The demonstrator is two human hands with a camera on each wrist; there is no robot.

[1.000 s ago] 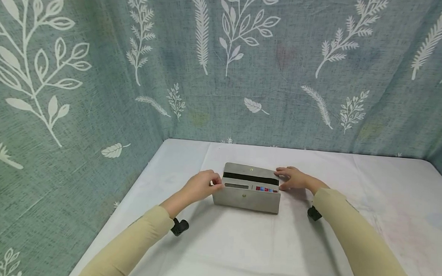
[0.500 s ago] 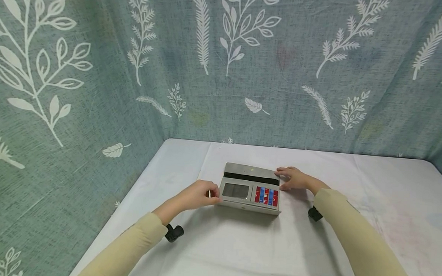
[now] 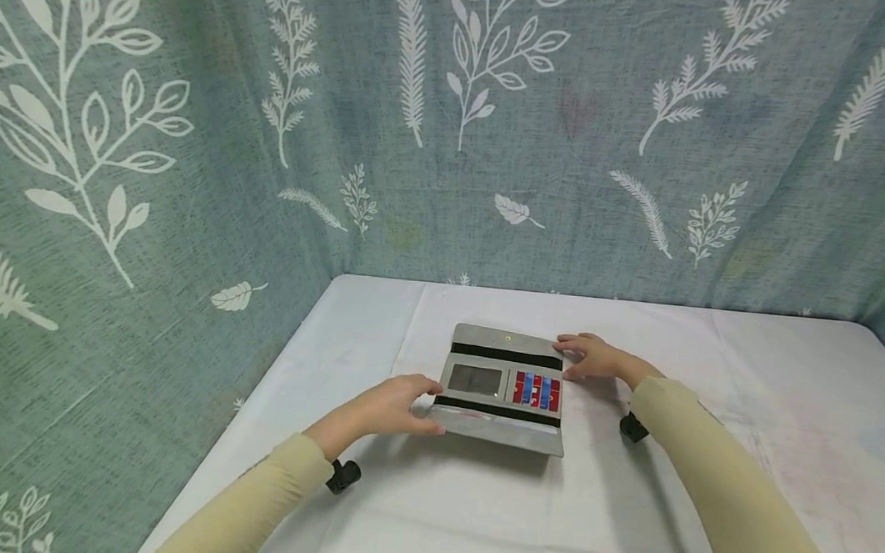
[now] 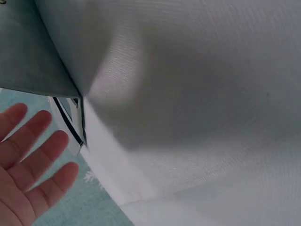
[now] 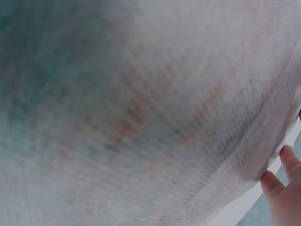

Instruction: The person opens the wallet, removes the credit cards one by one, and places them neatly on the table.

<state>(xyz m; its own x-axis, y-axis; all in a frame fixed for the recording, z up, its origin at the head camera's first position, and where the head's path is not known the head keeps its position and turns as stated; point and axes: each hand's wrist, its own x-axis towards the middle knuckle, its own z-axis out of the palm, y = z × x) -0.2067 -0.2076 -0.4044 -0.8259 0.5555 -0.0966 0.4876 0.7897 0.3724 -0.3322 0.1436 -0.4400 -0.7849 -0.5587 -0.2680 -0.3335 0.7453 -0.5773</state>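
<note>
A grey flat box (image 3: 509, 362) sits mid-table with its back flap and front flap (image 3: 498, 431) both folded outward, each with a black strip along its fold. On its top are a dark rectangular window (image 3: 476, 380) and a panel of red and blue blocks (image 3: 537, 391). My left hand (image 3: 398, 404) is at the front left corner, fingers and thumb apart; contact is unclear. In the left wrist view, the left hand's fingers (image 4: 37, 150) are spread beside the grey flap (image 4: 33, 52). My right hand (image 3: 596, 357) touches or nearly touches the right edge with loose fingers.
White cloth (image 3: 490, 513) covers the table. A patterned green-blue curtain (image 3: 417, 183) stands behind and to the left. A small black device (image 3: 343, 477) is on the left wrist, another black device (image 3: 634, 428) on the right.
The front flap stood upright, then swung down toward me, uncovering the window and colored panel. My left hand followed it downward, and its fingers have spread. The right hand stayed in place.
</note>
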